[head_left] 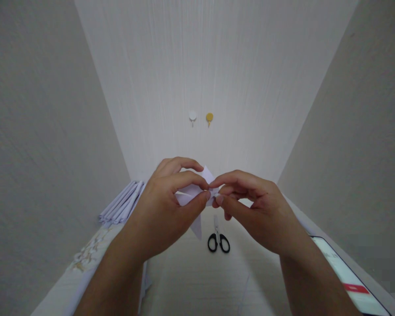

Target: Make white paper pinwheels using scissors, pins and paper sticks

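Both my hands are raised above a pale table, pinching one folded piece of white paper [197,193] between them. My left hand [166,206] grips its left part with thumb and curled fingers. My right hand [253,208] pinches its right tip with thumb and forefinger. One pointed flap of the paper hangs down below my left hand. A pair of black-handled scissors [218,237] lies on the table just beneath the paper, blades pointing away from me.
A stack of white paper sheets [121,206] lies at the table's left edge by the wall. A phone [349,276] with a lit screen lies at the right. Two small hooks, white [192,116] and yellow [210,117], are on the far wall.
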Demonstrator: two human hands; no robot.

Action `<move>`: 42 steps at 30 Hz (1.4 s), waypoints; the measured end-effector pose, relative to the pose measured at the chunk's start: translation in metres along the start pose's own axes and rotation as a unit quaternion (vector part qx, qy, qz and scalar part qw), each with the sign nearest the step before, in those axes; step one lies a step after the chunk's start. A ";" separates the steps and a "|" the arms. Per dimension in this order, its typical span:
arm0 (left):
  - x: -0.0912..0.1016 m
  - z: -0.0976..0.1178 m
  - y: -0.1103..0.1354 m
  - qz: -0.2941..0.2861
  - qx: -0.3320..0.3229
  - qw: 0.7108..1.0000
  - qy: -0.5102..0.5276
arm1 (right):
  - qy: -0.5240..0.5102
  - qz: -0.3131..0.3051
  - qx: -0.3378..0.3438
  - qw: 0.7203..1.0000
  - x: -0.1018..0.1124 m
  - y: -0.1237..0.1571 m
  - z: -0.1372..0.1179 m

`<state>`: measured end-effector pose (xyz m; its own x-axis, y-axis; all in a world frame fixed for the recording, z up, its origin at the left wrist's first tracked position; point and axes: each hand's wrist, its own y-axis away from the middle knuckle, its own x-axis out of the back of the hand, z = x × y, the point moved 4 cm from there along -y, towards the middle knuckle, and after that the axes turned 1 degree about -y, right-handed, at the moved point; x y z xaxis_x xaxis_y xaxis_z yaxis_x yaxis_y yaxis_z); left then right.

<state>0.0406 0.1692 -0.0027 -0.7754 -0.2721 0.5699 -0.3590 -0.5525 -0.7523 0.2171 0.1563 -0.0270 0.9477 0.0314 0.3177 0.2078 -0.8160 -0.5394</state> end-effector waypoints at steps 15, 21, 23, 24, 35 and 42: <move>0.002 0.001 0.000 0.045 -0.011 0.999 -0.018 | 0.032 0.012 -0.036 0.999 0.000 -0.001 0.002; 0.001 -0.014 0.006 0.135 0.140 0.979 0.067 | 0.009 0.083 -0.058 0.995 0.005 -0.002 0.005; 0.000 -0.018 0.007 0.139 0.177 0.971 0.086 | 0.005 0.098 -0.062 0.993 0.006 -0.002 0.006; 0.000 -0.019 0.007 0.141 0.187 0.968 0.092 | 0.006 0.104 -0.064 0.993 0.006 -0.002 0.006; -0.001 -0.010 0.009 0.135 0.132 0.982 0.016 | 0.034 0.115 -0.072 0.990 0.007 -0.002 0.007; -0.002 0.001 0.003 0.099 0.015 0.995 -0.012 | 0.017 0.097 -0.065 0.993 0.003 -0.002 0.003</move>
<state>0.0413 0.1675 -0.0063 -0.8170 -0.3961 0.4190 -0.1843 -0.5092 -0.8407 0.2199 0.1593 -0.0274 0.9575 -0.1519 0.2451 -0.0134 -0.8724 -0.4886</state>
